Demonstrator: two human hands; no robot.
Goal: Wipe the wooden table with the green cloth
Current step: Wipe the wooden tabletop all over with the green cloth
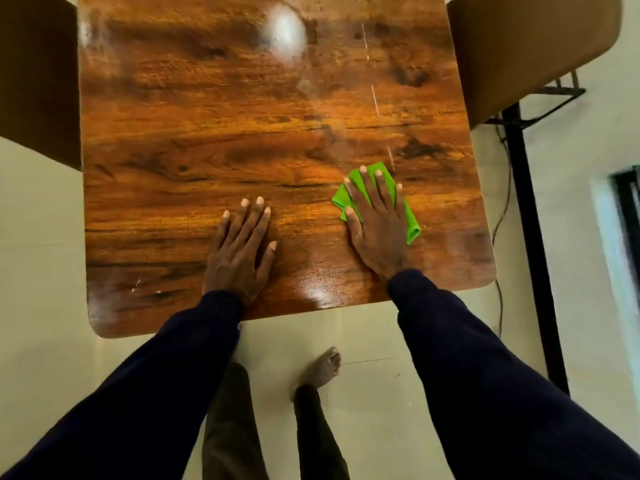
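A glossy wooden table (214, 133) with dark grain fills the upper middle of the head view. A folded green cloth (410, 223) lies on its near right part. My right hand (379, 226) presses flat on the cloth, fingers spread, covering most of it. My left hand (242, 247) rests flat on the bare wood near the front edge, fingers apart, holding nothing. Both arms wear dark blue sleeves. Pale streaks and a light glare show on the far half of the tabletop.
A brown chair (526, 53) stands at the table's far right and a dark one (38, 81) at the far left. A black metal post (530, 237) and a cable run down the right side. My legs and a bare foot (323, 367) are below on the pale floor.
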